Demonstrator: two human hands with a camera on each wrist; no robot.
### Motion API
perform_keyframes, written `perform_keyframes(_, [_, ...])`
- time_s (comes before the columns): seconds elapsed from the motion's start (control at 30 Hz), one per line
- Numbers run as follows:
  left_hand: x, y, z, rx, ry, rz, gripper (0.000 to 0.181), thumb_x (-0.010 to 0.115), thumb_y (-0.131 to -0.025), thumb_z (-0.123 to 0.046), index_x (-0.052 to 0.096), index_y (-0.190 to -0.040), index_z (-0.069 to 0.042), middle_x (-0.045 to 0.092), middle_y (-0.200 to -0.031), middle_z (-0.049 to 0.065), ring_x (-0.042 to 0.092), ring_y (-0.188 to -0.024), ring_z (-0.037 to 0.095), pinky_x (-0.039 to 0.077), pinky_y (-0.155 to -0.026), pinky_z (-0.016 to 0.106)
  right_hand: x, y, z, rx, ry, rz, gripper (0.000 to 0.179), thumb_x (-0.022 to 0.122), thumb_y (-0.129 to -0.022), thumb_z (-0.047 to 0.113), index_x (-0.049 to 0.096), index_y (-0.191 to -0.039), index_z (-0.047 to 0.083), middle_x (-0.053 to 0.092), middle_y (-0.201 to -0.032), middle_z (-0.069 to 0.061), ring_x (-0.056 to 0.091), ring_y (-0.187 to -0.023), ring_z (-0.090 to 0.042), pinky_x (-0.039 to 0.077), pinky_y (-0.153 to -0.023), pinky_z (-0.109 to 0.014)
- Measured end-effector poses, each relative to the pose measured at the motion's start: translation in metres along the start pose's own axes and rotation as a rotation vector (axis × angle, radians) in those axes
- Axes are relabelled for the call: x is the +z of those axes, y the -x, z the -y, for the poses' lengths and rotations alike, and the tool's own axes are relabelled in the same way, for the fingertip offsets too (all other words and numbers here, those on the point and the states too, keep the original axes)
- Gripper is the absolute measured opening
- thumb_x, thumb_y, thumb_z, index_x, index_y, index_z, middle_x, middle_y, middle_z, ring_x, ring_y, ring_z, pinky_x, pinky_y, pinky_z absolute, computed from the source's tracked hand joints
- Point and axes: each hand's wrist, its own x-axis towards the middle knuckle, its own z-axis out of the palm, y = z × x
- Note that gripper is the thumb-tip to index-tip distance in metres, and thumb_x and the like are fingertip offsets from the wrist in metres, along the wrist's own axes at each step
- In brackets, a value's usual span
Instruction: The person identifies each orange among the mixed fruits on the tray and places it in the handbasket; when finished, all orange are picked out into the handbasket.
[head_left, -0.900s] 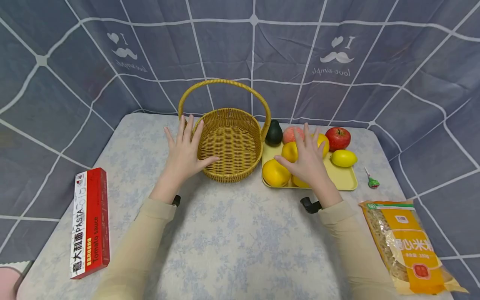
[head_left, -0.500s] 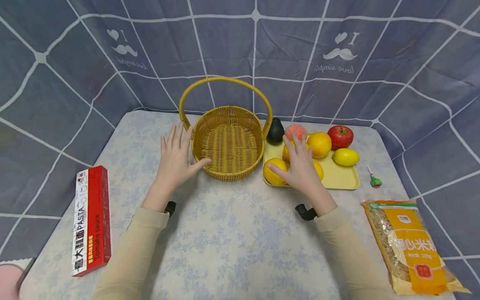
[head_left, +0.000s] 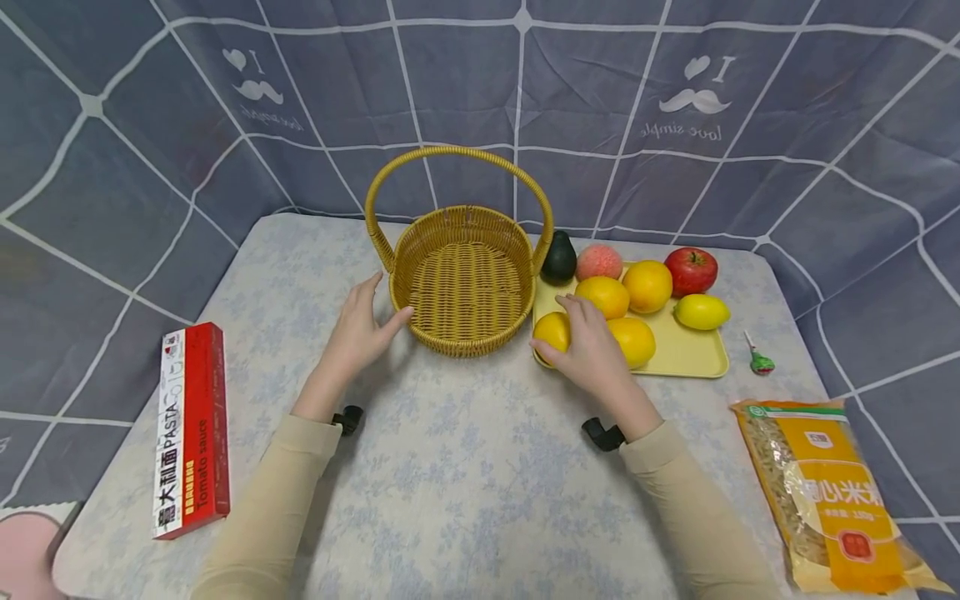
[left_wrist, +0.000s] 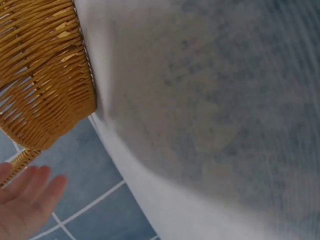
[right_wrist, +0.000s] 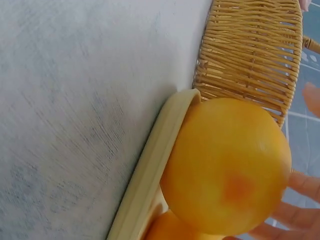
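One red box (head_left: 191, 429) lay at nine o'clock on the bench (head_left: 480, 483); the left hand (head_left: 355, 331) hovered, fingers loose, at eight o'clock of the wicker basket (head_left: 467, 343); at its four o'clock, a yellow fruit (head_left: 551, 327) sat on the tray (head_left: 681, 354), the unclenched right hand (head_left: 594, 350) around it.

Walled beyond the left fingers (head_left: 366, 292) and the right fingers (head_left: 575, 309) with grey-blue back cloth (head_left: 577, 92), ruled in white lines (head_left: 522, 20) and printed, past the right fingers, with a white moustache (head_left: 694, 102) and mirrored lettering (head_left: 681, 132). Enclosed outward of the left fingers by left side cloth (head_left: 60, 217), outward of the right by right side cloth (head_left: 877, 225), both gridded. Spread beneath with pale, blue-patterned tabletop (head_left: 465, 483), softly shaded just below the left fingers. Edged, well behind these, by a pink patch (head_left: 28, 558) with white scalloped trim (head_left: 45, 508).
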Motion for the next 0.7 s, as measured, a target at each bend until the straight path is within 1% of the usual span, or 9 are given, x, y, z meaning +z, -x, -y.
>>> perform_keyframes(0.07, [0.001,-0.002,0.002,-0.031,0.039,0.028,0.085,0.054,-0.098,-0.052,0.014,-0.158,-0.007,0.022,-0.159,0.024,0.030,-0.144,0.040,0.034,-0.116,0.062,0.002,0.001,0.000,0.021,0.006,0.010,0.079,0.073,-0.085,0.041,0.041,-0.144,0.000,0.043,-0.144,-0.025,0.043,-0.132,-0.040,0.042,-0.110,-0.057])
perform_keyframes(0.13, [0.002,-0.003,0.003,-0.045,0.066,0.038,0.083,0.053,-0.099,-0.049,0.014,-0.158,-0.007,0.021,-0.159,0.023,0.032,-0.143,0.039,0.036,-0.115,0.060,0.004,0.001,0.000,0.045,0.012,0.023,0.078,0.074,-0.085,0.039,0.041,-0.143,0.000,0.044,-0.140,-0.025,0.044,-0.129,-0.040,0.045,-0.107,-0.057])
perform_keyframes(0.33, [0.007,-0.005,0.002,-0.049,0.143,0.011,0.072,0.054,-0.101,-0.037,0.020,-0.156,-0.006,0.027,-0.157,0.022,0.042,-0.136,0.039,0.047,-0.108,0.054,0.009,0.002,0.001,0.101,0.041,0.052,0.076,0.074,-0.085,0.035,0.041,-0.142,-0.003,0.044,-0.138,-0.028,0.044,-0.125,-0.043,0.048,-0.102,-0.057])
perform_keyframes(0.4, [0.009,-0.006,0.001,-0.077,0.197,0.021,0.069,0.055,-0.102,-0.032,0.022,-0.156,-0.006,0.030,-0.156,0.021,0.045,-0.134,0.038,0.051,-0.104,0.052,0.011,0.002,0.002,0.114,0.055,0.056,0.077,0.076,-0.085,0.034,0.040,-0.142,-0.004,0.043,-0.137,-0.028,0.044,-0.124,-0.044,0.048,-0.102,-0.057])
perform_keyframes(0.5, [0.012,-0.008,0.001,-0.138,0.280,0.041,0.067,0.056,-0.102,-0.028,0.021,-0.156,-0.009,0.034,-0.154,0.019,0.047,-0.133,0.036,0.055,-0.100,0.050,0.013,0.002,0.003,0.126,0.064,0.049,0.079,0.078,-0.084,0.032,0.040,-0.142,-0.005,0.043,-0.136,-0.029,0.045,-0.123,-0.044,0.049,-0.102,-0.056])
perform_keyframes(0.6, [0.014,-0.009,0.000,-0.189,0.354,0.048,0.067,0.056,-0.102,-0.026,0.020,-0.157,-0.011,0.035,-0.154,0.018,0.046,-0.135,0.034,0.055,-0.101,0.047,0.015,0.002,0.004,0.129,0.060,0.023,0.078,0.080,-0.082,0.030,0.041,-0.140,-0.005,0.044,-0.134,-0.029,0.045,-0.122,-0.045,0.048,-0.102,-0.055])
perform_keyframes(0.7, [0.015,-0.009,0.000,-0.216,0.430,0.050,0.068,0.056,-0.102,-0.023,0.019,-0.157,-0.011,0.033,-0.154,0.019,0.044,-0.137,0.034,0.053,-0.105,0.046,0.019,0.003,0.004,0.128,0.044,-0.016,0.075,0.081,-0.080,0.026,0.044,-0.137,-0.005,0.045,-0.133,-0.030,0.045,-0.121,-0.046,0.047,-0.102,-0.055])
